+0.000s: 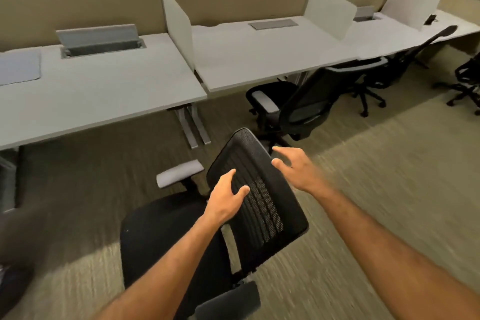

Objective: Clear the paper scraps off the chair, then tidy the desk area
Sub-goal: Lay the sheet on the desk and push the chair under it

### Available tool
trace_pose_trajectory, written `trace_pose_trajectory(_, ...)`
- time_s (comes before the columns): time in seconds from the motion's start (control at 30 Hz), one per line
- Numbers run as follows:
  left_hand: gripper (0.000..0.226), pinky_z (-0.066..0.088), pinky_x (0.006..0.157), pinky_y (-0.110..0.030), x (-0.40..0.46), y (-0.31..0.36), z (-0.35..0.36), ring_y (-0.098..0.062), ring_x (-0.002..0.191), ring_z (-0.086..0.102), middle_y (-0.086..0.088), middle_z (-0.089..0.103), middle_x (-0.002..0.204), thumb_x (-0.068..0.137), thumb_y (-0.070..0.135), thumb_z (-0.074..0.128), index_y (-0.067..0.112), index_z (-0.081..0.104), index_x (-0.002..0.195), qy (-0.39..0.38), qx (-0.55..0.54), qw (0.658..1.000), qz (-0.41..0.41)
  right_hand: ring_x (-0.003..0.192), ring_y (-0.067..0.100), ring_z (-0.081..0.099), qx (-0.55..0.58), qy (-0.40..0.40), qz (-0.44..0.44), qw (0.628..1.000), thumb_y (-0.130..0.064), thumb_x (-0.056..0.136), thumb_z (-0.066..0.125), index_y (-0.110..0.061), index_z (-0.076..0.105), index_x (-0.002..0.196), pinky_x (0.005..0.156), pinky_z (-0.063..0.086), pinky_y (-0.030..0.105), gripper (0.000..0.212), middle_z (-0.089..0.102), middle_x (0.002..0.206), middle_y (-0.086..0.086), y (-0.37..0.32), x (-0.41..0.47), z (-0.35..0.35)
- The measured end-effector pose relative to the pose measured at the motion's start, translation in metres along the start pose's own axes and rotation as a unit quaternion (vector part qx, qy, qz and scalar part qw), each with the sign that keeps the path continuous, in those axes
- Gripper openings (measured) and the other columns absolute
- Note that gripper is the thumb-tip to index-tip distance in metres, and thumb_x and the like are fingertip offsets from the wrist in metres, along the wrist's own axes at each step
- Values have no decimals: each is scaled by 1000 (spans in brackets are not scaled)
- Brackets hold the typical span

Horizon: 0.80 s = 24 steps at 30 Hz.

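A black mesh-backed office chair (262,205) stands on the carpet in front of me, its seat (161,231) towards the desks and bare of paper. My left hand (226,197) rests on the front of the backrest, fingers spread, holding nothing. My right hand (296,169) hovers at the backrest's upper right edge, fingers apart and empty. The grey desk (98,96) lies beyond the chair. No paper scraps are visible.
A grey cloth or pad (19,66) lies at the desk's left. A raised cable flap (100,39) sits at the back. White dividers (179,26) separate desks. Another black chair (298,104) is tucked under the right desk, more chairs (467,80) further right. Carpet floor.
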<state>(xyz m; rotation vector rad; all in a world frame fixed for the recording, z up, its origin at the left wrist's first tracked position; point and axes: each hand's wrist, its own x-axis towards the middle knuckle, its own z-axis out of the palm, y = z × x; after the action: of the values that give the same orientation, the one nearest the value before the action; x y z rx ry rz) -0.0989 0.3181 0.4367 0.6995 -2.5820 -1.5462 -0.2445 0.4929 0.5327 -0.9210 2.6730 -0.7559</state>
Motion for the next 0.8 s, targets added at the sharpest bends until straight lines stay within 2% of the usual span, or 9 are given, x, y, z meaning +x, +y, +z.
trace_pose_trajectory(0.1,80,25,109,-27,17,4,7,-13,144,32,1,36,158,88,56,59,22,29,154,27,-8,999,-39,133,19,45,4,-33,-46,998,-32,95,59,-16,56,136,106,24,18,44,58,138,3,7,43,-2)
trace_pose_trajectory(0.2,80,26,109,-25,28,6,16,-13,142,35,3,37,157,87,56,60,23,30,154,61,-14,995,-73,134,19,45,-6,-92,-107,990,-32,95,59,-15,56,136,115,29,30,45,57,139,5,16,84,6)
trace_pose_trajectory(0.37,80,34,115,-38,33,9,50,-13,142,36,6,37,157,87,56,62,27,29,154,127,-46,976,-170,133,21,44,-8,-165,-211,963,-33,95,60,-17,56,136,112,29,29,45,58,137,5,34,149,28)
trace_pose_trajectory(0.53,81,29,117,-33,25,40,126,-12,144,33,6,33,159,89,57,59,26,25,155,196,-84,937,-275,132,21,44,-32,-246,-322,914,-31,93,64,-15,55,137,109,25,25,48,58,137,4,66,191,52)
trace_pose_trajectory(0.6,81,28,117,-32,22,55,161,-13,144,32,5,32,160,89,58,58,24,25,156,223,-91,918,-315,130,23,47,-50,-263,-366,891,-30,92,66,-14,57,135,111,27,28,47,61,134,6,78,199,58)
trace_pose_trajectory(0.67,82,27,117,-33,23,67,189,-14,145,31,4,30,161,90,59,57,23,25,156,241,-95,902,-345,128,24,51,-82,-276,-427,857,-29,91,66,-15,61,130,114,27,34,43,64,131,6,87,207,62)
trace_pose_trajectory(0.8,85,29,117,-39,29,86,218,-20,145,31,0,27,162,90,63,51,20,21,157,247,-76,884,-391,125,20,56,-112,-301,-517,793,-34,89,66,-22,72,117,116,28,34,31,68,126,4,96,229,66)
